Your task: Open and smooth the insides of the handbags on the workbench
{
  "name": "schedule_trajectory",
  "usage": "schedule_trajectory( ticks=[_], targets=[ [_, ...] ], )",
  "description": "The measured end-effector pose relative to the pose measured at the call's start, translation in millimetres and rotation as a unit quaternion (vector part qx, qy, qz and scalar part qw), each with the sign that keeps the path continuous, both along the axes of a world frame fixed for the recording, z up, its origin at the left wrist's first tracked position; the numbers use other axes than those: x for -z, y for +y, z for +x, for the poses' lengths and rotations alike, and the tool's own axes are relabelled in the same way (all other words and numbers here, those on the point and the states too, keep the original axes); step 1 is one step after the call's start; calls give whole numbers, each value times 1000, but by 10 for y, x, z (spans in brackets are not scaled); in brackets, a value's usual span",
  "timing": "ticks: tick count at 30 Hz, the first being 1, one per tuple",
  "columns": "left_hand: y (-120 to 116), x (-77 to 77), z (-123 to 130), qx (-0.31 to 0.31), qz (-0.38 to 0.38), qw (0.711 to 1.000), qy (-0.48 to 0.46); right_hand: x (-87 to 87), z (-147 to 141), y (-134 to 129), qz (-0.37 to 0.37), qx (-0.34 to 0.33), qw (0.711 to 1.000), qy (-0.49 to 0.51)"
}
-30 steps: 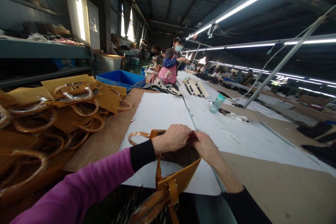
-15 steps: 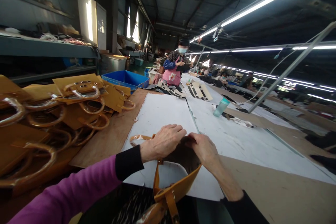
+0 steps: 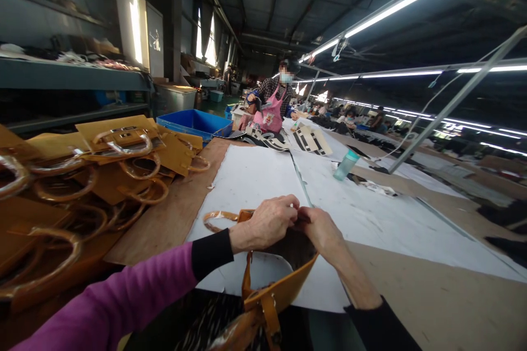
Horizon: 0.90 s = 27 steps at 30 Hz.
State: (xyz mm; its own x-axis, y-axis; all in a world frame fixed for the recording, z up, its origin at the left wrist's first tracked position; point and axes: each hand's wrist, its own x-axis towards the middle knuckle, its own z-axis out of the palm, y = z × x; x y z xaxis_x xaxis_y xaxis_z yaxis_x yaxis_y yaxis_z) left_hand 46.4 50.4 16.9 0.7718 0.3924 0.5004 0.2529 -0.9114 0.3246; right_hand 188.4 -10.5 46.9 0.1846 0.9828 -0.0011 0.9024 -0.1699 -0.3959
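A mustard-tan handbag (image 3: 286,295) lies tilted at the near edge of the table, its dark lining facing up. One plastic-wrapped handle (image 3: 216,221) rests on the white sheet to the left; the other hangs toward me at the bottom. My left hand (image 3: 269,223) is closed, fingers bent and pinching at the bag's far edge. Beside it, nearly touching, my right hand (image 3: 323,233) pinches the same edge at its right end, thumb and fingers together. The exact spot between the fingertips is hidden.
Several tan bags with wrapped handles (image 3: 135,145) are heaped on the left. A blue bin (image 3: 193,123) stands behind them. A teal bottle (image 3: 346,165) and striped cut pieces (image 3: 312,140) lie on the white-covered table (image 3: 255,175). A co-worker in a pink apron (image 3: 272,112) stands at the far end.
My left hand has slid slightly right along the bag's edge, closer to my right hand. The bag stays nearly in place. The co-worker has straightened and moved their arms apart.
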Motion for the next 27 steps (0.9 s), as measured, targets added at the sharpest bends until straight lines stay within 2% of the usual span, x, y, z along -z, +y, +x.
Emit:
schedule_trajectory(
  ticks=[4, 10, 18, 27],
  targets=[
    [62, 7, 15, 32, -22, 999, -10, 21, 101, 54, -17, -23, 1000, 8],
    [87, 4, 58, -61, -39, 997, 1, -18, 28, -38, 31, 8, 997, -74],
    [117, 9, 111, -83, -58, 995, 20, -51, -2, -50, 34, -7, 993, -113],
    [146, 19, 137, -70, -128, 988, -50, 8, 9, -12, 49, -13, 994, -93]
  ],
)
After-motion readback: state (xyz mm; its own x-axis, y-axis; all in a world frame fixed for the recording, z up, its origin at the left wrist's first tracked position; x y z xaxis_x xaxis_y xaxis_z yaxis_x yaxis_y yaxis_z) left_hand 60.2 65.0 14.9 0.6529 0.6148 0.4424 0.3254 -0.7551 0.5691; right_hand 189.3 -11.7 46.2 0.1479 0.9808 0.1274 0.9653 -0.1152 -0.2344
